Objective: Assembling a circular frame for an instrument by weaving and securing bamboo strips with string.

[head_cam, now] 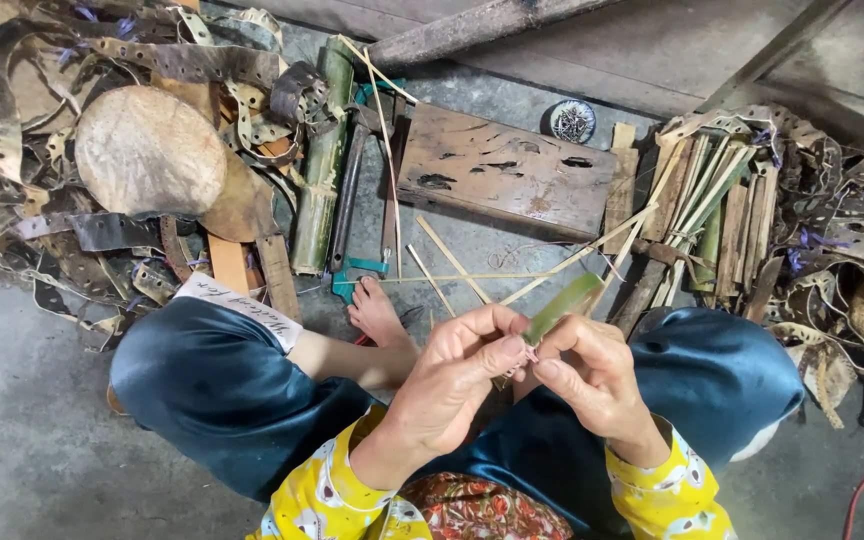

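Floor: I see a grey concrete floor [32, 440] carrying everything; the person sits on it cross-legged in dark blue trousers, one bare foot [377, 312] forward.
Left-side heap: a pile of punched brown strip offcuts [62, 230] fills the floor's far left corner, with a round pale wooden disc [149, 150] on top.
Plank: a dark worn wooden plank with holes [507, 170] lies near the far edge, centre.
Right-side bundle: a tied bundle of split bamboo slats [712, 205] lies towards the far right, more offcuts beyond it.
Stalk: a green bamboo stalk section [320, 160] lies beside the plank's left end.
Work piece: a short green bamboo strip [564, 305] is held above the lap, near the floor's near edge, its tip angled up and away.
Left hand: the left hand [457, 375] is closed, thumb and fingers pinching the strip's lower end.
Right hand: the right hand [592, 372] is closed on the same end, fingertips meeting the left's.
Blade: I cannot tell whether either hand holds one.
Advice: in my judgement, both pinches should stay close together and the pull even, so the split does not run off to one edge.
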